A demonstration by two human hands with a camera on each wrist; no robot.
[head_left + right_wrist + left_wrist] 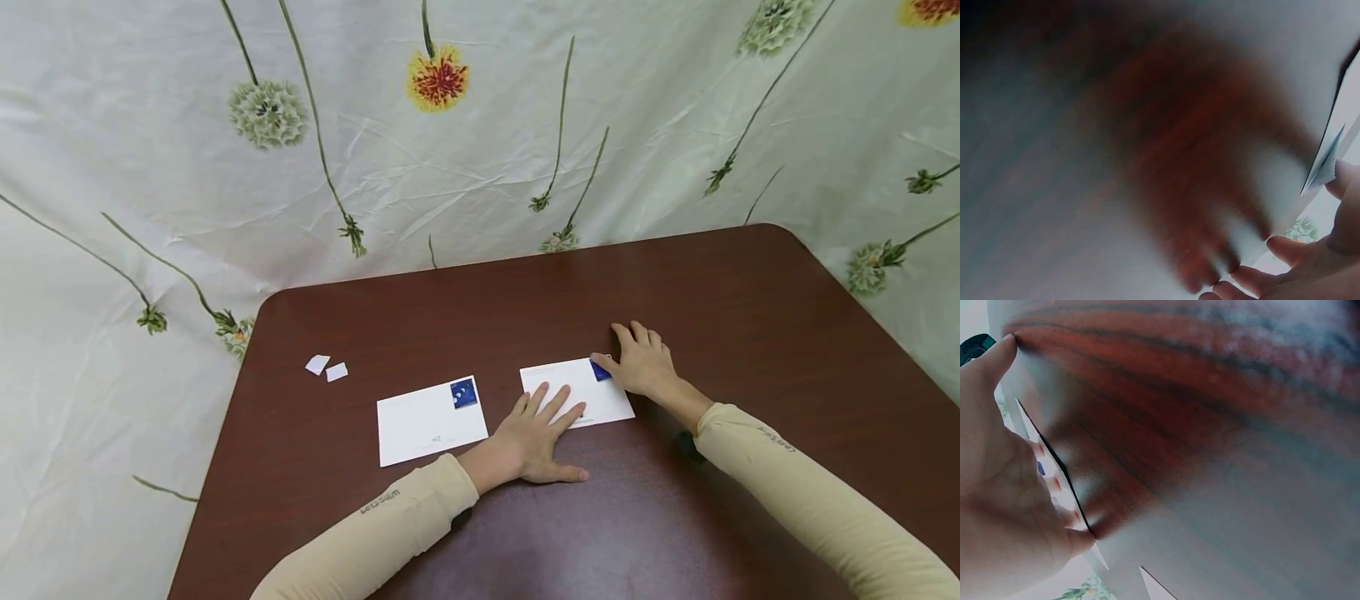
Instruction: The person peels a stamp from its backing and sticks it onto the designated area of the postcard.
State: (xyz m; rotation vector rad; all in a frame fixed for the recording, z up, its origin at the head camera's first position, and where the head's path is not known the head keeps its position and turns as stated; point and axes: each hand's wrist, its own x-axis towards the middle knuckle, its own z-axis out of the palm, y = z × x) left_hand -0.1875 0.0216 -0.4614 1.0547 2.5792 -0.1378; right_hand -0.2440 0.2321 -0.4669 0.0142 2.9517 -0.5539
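Note:
A white envelope (551, 377) lies on the table with a blue stamp (601, 372) at its upper right corner. My left hand (534, 437) rests on its lower part with fingers spread and straight; the thumb is out on the table. The thumb of my right hand (642, 364) touches the stamp, which it partly covers, while the other fingers reach onto the table beyond the envelope's right edge. In the right wrist view, the perforated edge of the stamp (1324, 170) shows beside the thumb, apparently raised from the paper. Neither hand grips anything.
A second white envelope (416, 425) with a blue stamp (463, 394) lies to the left, close to my left wrist. Two small white paper pieces (337, 372) are farther left on the dark red-brown table (712, 292). A flowered cloth (480, 150) hangs behind the table.

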